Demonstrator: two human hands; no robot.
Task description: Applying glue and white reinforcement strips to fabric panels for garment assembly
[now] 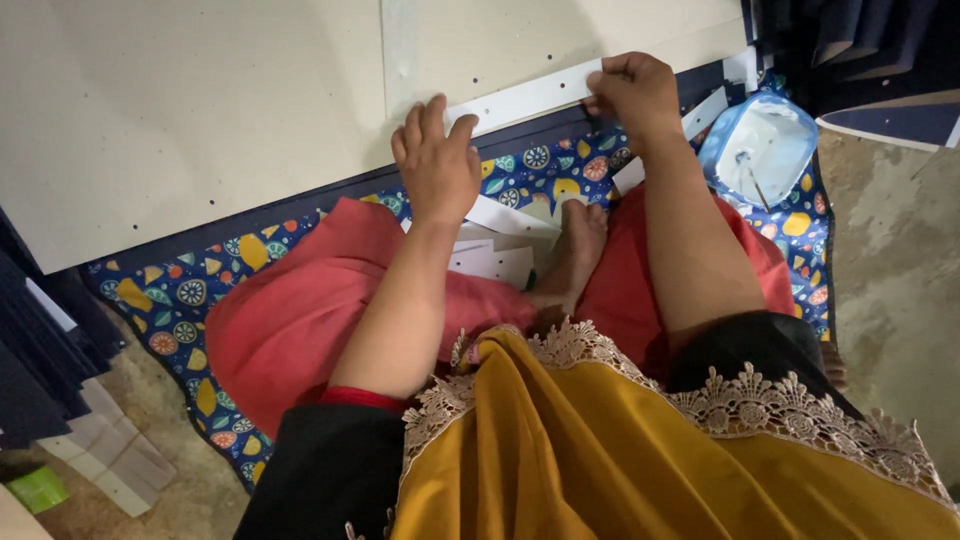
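A long white paper strip (530,97) lies along the near edge of a large beige board (200,110). My left hand (437,160) presses flat on the strip's left end, fingers spread. At the strip's right end my right hand (632,92) pinches it between fingers and thumb. Both hands rest on the board's edge.
I sit on a blue patterned mat (190,290) with red-clad legs and a bare foot (575,250). Loose white strips (500,262) lie by the foot. A blue-white bag with a bowl of paste and a stick (760,150) sits right. Dark boards (35,340) stack at left.
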